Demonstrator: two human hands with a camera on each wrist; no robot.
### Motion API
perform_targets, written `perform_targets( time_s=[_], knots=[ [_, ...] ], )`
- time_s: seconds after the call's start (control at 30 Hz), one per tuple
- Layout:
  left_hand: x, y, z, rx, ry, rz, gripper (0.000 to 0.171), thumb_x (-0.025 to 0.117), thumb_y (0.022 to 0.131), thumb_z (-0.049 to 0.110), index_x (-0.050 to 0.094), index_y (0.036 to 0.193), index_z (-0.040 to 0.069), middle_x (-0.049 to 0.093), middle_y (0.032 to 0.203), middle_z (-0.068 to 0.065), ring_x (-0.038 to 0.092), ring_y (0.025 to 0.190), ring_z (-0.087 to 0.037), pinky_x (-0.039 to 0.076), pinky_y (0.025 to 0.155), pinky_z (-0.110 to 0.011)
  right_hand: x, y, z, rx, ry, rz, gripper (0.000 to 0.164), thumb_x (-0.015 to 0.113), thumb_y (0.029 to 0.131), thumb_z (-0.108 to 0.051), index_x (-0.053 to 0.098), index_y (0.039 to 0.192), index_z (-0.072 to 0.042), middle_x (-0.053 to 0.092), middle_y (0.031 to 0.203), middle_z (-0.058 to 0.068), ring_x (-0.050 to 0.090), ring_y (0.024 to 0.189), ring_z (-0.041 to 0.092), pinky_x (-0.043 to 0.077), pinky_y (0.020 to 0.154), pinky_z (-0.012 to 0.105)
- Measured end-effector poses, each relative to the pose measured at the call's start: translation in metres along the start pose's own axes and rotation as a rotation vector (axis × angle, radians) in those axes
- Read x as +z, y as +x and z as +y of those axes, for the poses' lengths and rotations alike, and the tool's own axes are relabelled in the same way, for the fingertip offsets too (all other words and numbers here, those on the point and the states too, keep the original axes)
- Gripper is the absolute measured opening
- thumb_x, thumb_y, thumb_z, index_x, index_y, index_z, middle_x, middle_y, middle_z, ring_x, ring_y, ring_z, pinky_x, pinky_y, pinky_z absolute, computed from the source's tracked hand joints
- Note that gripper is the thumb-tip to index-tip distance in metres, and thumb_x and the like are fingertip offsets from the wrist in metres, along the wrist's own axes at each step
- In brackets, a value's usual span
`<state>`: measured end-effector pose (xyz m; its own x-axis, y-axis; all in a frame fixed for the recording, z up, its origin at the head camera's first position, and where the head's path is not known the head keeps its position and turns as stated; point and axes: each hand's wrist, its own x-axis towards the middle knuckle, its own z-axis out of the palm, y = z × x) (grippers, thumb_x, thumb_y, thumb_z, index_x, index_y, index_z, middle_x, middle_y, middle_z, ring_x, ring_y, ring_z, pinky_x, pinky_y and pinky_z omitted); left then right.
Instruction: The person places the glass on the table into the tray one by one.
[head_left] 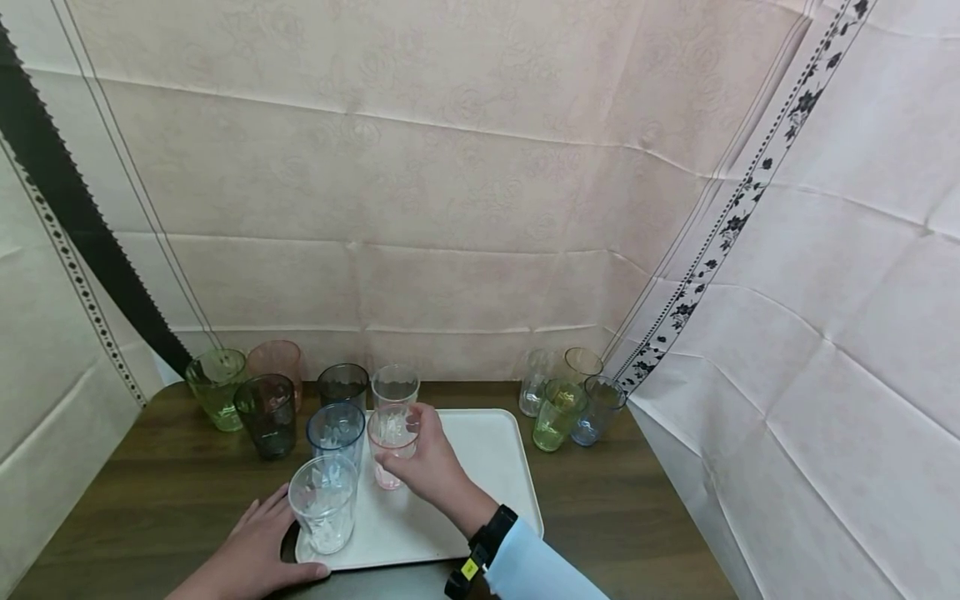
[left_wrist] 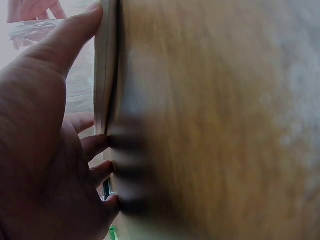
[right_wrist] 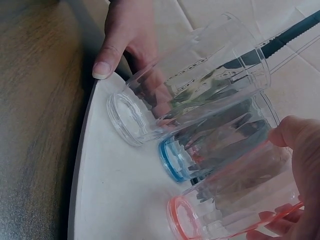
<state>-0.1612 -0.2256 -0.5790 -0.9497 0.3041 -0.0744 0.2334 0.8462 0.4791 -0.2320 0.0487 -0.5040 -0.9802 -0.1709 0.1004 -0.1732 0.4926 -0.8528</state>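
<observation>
My right hand (head_left: 437, 468) grips a clear pink-tinted tumbler (right_wrist: 227, 207) near its rim, thumb on one side and fingers on the other. The tumbler stands over the white tray (head_left: 487, 487), next to a blue-tinted tumbler (head_left: 335, 429). My left hand (head_left: 258, 546) rests at the tray's near left corner, thumb against the front edge and spread fingers along the left side. Close beside that hand, a colourless tumbler (head_left: 327, 508) stands on the tray. In the left wrist view, the left fingertips (left_wrist: 102, 170) reach the table surface beside the tray's edge.
Behind the pink tumbler are another clear tumbler (head_left: 395, 385) and a dark grey one (head_left: 342, 385). Green (head_left: 219, 392), pink (head_left: 276, 362) and dark (head_left: 267, 417) tumblers stand left on the wooden table (head_left: 142, 500). Several more, including a green one (head_left: 558, 417), cluster right. Pale cloth (head_left: 450, 192) hangs behind.
</observation>
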Motion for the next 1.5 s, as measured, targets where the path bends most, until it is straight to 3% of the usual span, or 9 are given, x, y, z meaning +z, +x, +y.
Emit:
perform_targets(
  time_s=[0.3,0.57,0.73,0.97,1.23,1.5],
  knots=[
    [-0.002,-0.001,0.002,0.006,0.013,-0.005,0.121,0.068,0.067,0.084,0.042,0.151,0.002,0.039,0.153,-0.028,0.025,0.144,-0.052,0.017,0.105,-0.079,-0.005,-0.003,-0.003,0.014,-0.004,0.003,0.106,0.088,0.073,-0.052,0.027,0.152,-0.018,0.048,0.142,0.007,0.052,0.129,0.023,0.049,0.101,0.045],
    [-0.002,0.0,0.002,0.01,0.019,-0.003,0.12,0.068,0.067,0.084,0.043,0.151,0.002,0.04,0.153,-0.027,0.026,0.143,-0.052,0.018,0.104,-0.08,-0.022,-0.012,0.002,0.024,-0.032,0.05,0.112,0.084,0.067,-0.067,0.029,0.153,-0.021,0.047,0.139,0.002,0.05,0.125,0.02,0.047,0.101,0.045],
    [-0.003,0.001,0.002,0.001,0.013,-0.017,0.12,0.068,0.068,0.084,0.042,0.152,0.002,0.039,0.153,-0.028,0.025,0.143,-0.053,0.017,0.104,-0.08,-0.045,-0.022,0.01,0.012,-0.006,0.097,0.105,0.082,0.072,-0.066,0.031,0.152,-0.02,0.047,0.14,0.0,0.047,0.132,0.02,0.045,0.105,0.046],
    [-0.003,0.002,0.002,-0.011,0.018,-0.03,0.12,0.068,0.067,0.085,0.043,0.151,0.003,0.038,0.154,-0.028,0.025,0.143,-0.053,0.016,0.104,-0.08,-0.09,-0.042,0.027,-0.03,0.049,0.203,0.096,0.081,0.079,-0.057,0.033,0.15,-0.015,0.048,0.139,0.01,0.048,0.131,0.025,0.042,0.108,0.05],
    [-0.001,0.002,0.001,-0.008,0.02,-0.017,0.122,0.067,0.066,0.086,0.043,0.152,0.002,0.038,0.154,-0.028,0.025,0.144,-0.053,0.017,0.104,-0.08,-0.136,-0.054,0.066,0.048,0.034,0.32,0.091,0.079,0.079,-0.059,0.036,0.147,-0.016,0.049,0.139,0.01,0.048,0.13,0.03,0.043,0.105,0.055],
    [-0.001,0.001,0.0,-0.001,0.01,-0.017,0.121,0.067,0.067,0.085,0.042,0.152,0.003,0.038,0.154,-0.028,0.024,0.144,-0.053,0.017,0.104,-0.08,-0.162,-0.059,0.095,0.146,-0.052,0.388,0.09,0.08,0.08,-0.057,0.035,0.146,-0.013,0.046,0.139,0.013,0.046,0.131,0.035,0.046,0.101,0.054]
  ],
)
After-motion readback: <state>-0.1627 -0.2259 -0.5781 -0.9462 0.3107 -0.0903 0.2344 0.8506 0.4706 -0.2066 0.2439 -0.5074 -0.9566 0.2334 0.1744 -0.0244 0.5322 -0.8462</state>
